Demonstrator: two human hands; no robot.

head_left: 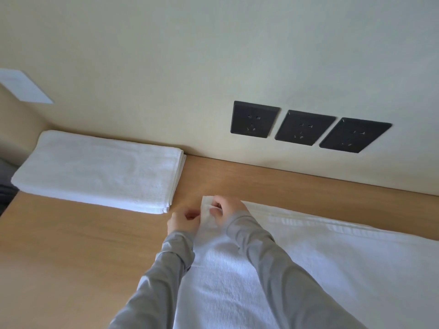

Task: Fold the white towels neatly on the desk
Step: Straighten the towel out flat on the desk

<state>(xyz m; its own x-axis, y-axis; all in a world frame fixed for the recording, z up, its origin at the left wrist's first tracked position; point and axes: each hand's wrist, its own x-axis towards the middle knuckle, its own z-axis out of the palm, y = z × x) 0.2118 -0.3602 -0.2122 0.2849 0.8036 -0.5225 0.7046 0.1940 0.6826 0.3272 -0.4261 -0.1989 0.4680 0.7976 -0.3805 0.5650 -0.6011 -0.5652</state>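
Right, both hands were down at the one spot, working the far left corner of the spread towel (332, 269). The left hand (184, 222) had its fingers curled in, pinching the towel's left edge just below that corner. The right hand (228, 208) gripped the corner itself between thumb and curled fingers, and a small flap of cloth stood up between the two hands. Grey sleeves (273, 269) covered both arms to the wrists.

The spread towel lay flat over the right part of the desk (71, 245), its far hem running roughly along the desk's back edge but a little short of it, and it ran out of view to the right and at the bottom. A folded towel (99, 172) sat in the far left corner of the desk, a neat layered rectangle close to the wall, near the hands but apart from them. On the wall behind, three dark sockets (305, 128) sat in a row above the desk's back edge.
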